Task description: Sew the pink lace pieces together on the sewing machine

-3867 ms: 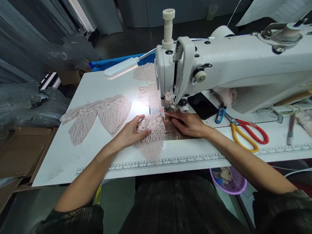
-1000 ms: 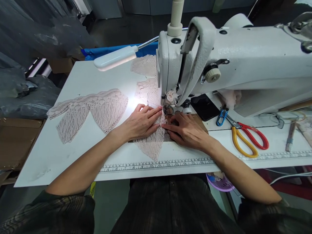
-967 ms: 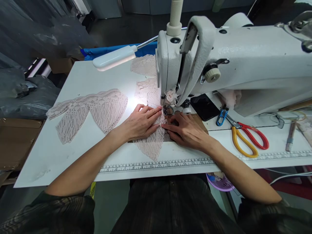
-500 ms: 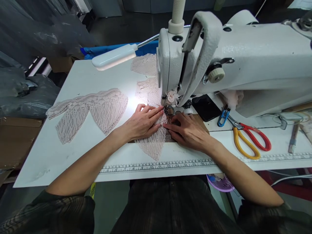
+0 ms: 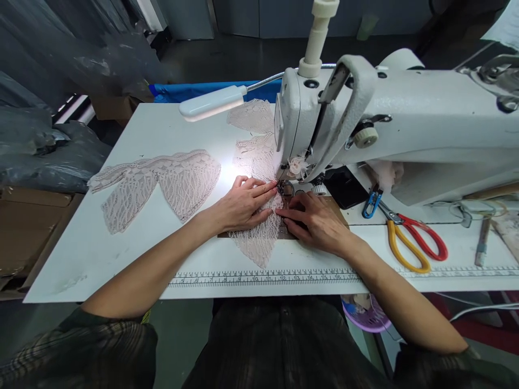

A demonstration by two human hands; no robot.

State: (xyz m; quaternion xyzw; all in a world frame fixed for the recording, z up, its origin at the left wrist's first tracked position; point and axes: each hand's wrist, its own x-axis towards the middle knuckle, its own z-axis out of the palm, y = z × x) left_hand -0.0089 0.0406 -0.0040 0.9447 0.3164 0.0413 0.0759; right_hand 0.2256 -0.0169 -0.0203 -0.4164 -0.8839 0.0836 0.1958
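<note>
A pale pink lace piece (image 5: 256,244) lies under the needle area of the white sewing machine (image 5: 292,121), its pointed end toward me. My left hand (image 5: 243,206) rests flat on this lace, fingers stretched toward the presser foot (image 5: 280,186). On the other side, my right hand (image 5: 314,221) has its fingers bent, with the fingertips closed at the lace's right edge. More lace (image 5: 255,154) extends behind the needle. The exact stitching point is hidden by fingers and machine parts. A small fabric rosette (image 5: 297,166) hangs on the machine head.
Another lace piece (image 5: 188,183) lies at left on the white table (image 5: 133,270). A lamp (image 5: 213,102) lights the work. Right of my hands are a black phone (image 5: 346,186), blue thread snips (image 5: 372,202) and red-and-yellow scissors (image 5: 409,246). A ruler strip (image 5: 259,278) runs along the front edge.
The camera view has shifted, so the table and machine appear a little lower and farther right. Both hands keep nearly the same place on the lace beside the needle.
</note>
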